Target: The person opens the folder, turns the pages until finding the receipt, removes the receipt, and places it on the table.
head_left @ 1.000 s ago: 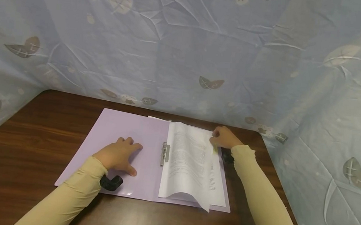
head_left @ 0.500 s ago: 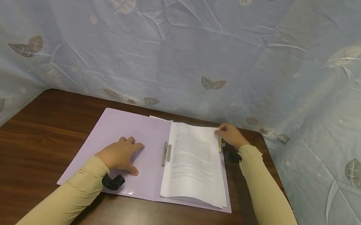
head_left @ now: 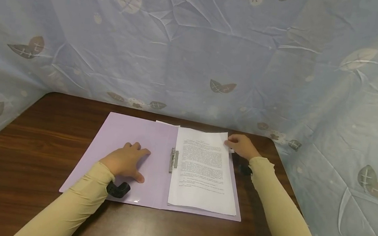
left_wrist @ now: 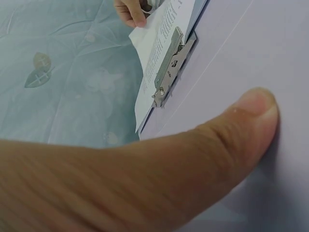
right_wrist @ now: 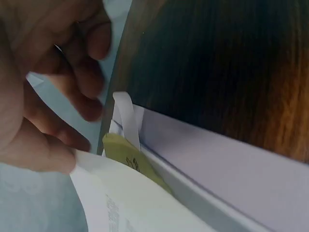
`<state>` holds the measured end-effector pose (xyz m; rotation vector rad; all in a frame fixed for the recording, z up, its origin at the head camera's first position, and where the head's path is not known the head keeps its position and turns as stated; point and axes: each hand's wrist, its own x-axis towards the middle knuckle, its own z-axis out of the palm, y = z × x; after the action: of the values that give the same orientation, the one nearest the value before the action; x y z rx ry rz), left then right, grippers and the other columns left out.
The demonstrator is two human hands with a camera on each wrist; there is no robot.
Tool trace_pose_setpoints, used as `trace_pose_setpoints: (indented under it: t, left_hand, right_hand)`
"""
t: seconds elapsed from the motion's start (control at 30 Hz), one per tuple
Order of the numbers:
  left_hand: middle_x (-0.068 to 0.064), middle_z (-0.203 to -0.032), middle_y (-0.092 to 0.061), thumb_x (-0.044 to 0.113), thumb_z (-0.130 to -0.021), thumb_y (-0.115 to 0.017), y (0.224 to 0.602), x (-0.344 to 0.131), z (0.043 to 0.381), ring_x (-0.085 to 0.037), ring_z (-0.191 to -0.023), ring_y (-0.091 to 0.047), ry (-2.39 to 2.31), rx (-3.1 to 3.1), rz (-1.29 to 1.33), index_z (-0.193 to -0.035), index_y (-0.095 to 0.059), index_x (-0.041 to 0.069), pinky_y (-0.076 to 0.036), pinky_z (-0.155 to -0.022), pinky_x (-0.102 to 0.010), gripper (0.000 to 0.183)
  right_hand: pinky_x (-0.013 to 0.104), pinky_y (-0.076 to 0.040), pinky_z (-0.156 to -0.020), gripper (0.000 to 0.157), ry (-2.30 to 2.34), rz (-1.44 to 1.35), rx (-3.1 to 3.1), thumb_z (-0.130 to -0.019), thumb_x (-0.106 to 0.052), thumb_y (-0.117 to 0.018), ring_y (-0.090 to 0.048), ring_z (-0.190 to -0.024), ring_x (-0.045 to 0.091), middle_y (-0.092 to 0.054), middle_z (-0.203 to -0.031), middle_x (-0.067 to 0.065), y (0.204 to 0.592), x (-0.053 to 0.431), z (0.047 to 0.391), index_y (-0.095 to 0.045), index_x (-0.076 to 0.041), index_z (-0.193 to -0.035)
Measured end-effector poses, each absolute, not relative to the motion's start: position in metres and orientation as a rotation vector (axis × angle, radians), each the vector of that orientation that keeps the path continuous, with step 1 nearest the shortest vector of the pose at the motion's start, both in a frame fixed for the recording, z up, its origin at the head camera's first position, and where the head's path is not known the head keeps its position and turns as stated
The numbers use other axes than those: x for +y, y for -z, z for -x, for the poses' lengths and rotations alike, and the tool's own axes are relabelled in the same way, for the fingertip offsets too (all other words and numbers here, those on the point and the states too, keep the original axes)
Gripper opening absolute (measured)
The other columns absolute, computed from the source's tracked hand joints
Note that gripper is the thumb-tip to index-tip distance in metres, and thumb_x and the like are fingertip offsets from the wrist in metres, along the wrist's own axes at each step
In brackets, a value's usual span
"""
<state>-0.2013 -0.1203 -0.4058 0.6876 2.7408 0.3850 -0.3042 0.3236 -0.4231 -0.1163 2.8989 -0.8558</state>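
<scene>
A lilac folder [head_left: 118,132] lies spread open, with a stack of printed sheets [head_left: 201,171] on its right half. A metal clip [head_left: 173,160] holds their left edge at the spine. My left hand [head_left: 125,162] rests on the bare left cover, fingers spread. At the stack's upper right corner, my right hand [head_left: 242,146] pinches the top sheet between thumb and index finger. In the right wrist view, that sheet's corner is lifted. Under it show a yellow-green sticky note [right_wrist: 133,157] with handwriting and a white tab [right_wrist: 126,116].
The folder lies on a dark wooden table [head_left: 34,139], near its back edge. A blue-grey curtain [head_left: 187,58] with a leaf print hangs behind and at both sides. A white paper edge [head_left: 165,123] sticks out past the folder's top. Black straps circle both wrists.
The top sheet, curled up and bulging before, has come down flatter over the stack, covering the yellow note in the head view. My right hand shifted slightly right; the left stayed put.
</scene>
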Motion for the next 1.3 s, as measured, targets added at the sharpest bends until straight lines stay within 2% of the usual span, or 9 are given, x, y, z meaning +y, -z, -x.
trace_pose_setpoints:
  t: [0.13,0.3,0.43,0.63,0.83,1.03,1.3]
  left_hand:
    - [-0.027,-0.134,-0.054,0.044,-0.071,-0.093,0.406,-0.121,0.201,-0.048,-0.120,-0.052,-0.389,2.743,-0.692,-0.144,-0.057,0.007,-0.051,-0.095,-0.060,0.089]
    - [-0.028,-0.135,-0.054,0.044,-0.071,-0.093,0.406,-0.121,0.202,-0.048,-0.121,-0.052,-0.392,2.751,-0.699,-0.144,-0.057,0.006,-0.051,-0.096,-0.060,0.089]
    - [-0.028,-0.135,-0.054,0.044,-0.071,-0.093,0.407,-0.121,0.202,-0.048,-0.121,-0.052,-0.385,2.752,-0.703,-0.144,-0.057,0.006,-0.051,-0.096,-0.061,0.089]
    - [-0.028,-0.136,-0.054,0.045,-0.071,-0.093,0.409,-0.121,0.202,-0.048,-0.121,-0.051,-0.380,2.751,-0.693,-0.144,-0.057,0.007,-0.051,-0.096,-0.061,0.090]
    - [-0.028,-0.137,-0.054,0.046,-0.071,-0.093,0.410,-0.121,0.203,-0.049,-0.123,-0.051,-0.380,2.756,-0.700,-0.144,-0.057,0.007,-0.050,-0.097,-0.062,0.090]
    - [-0.028,-0.139,-0.054,0.047,-0.070,-0.093,0.411,-0.121,0.204,-0.049,-0.125,-0.051,-0.379,2.757,-0.695,-0.144,-0.058,0.008,-0.050,-0.097,-0.062,0.091]
    - [-0.029,-0.142,-0.052,0.048,-0.071,-0.092,0.414,-0.121,0.204,-0.050,-0.128,-0.050,-0.374,2.770,-0.686,-0.144,-0.058,0.008,-0.049,-0.099,-0.063,0.091]
  right_hand:
    - [0.041,-0.049,-0.083,0.026,0.904,0.094,2.896,-0.099,-0.029,-0.069,-0.060,-0.094,0.027,-0.068,-0.110,0.012,0.420,0.323,0.302,-0.072,-0.006,-0.112]
    - [0.037,-0.049,-0.076,0.026,0.982,0.074,2.718,-0.098,-0.031,-0.070,-0.063,-0.084,0.025,-0.069,-0.093,0.009,0.414,0.326,0.296,-0.071,-0.006,-0.105]
    - [0.036,-0.048,-0.072,0.029,0.989,0.074,2.565,-0.097,-0.037,-0.070,-0.059,-0.077,0.024,-0.067,-0.083,0.008,0.410,0.332,0.287,-0.070,-0.008,-0.099]
    - [0.034,-0.047,-0.066,0.031,1.085,0.101,2.419,-0.096,-0.032,-0.073,-0.056,-0.067,0.022,-0.064,-0.074,0.009,0.408,0.337,0.273,-0.064,-0.005,-0.085]
    - [0.031,-0.046,-0.060,0.028,1.125,0.177,2.390,-0.096,-0.030,-0.073,-0.054,-0.064,0.021,-0.064,-0.074,0.009,0.405,0.338,0.255,-0.066,-0.004,-0.089]
    - [0.028,-0.045,-0.058,0.020,1.222,0.266,2.383,-0.099,-0.022,-0.068,-0.054,-0.064,0.017,-0.061,-0.072,0.008,0.406,0.343,0.239,-0.065,-0.002,-0.093]
    - [0.028,-0.046,-0.058,0.018,1.461,0.199,2.374,-0.100,-0.018,-0.067,-0.057,-0.067,0.017,-0.060,-0.076,0.006,0.404,0.338,0.224,-0.064,-0.001,-0.095]
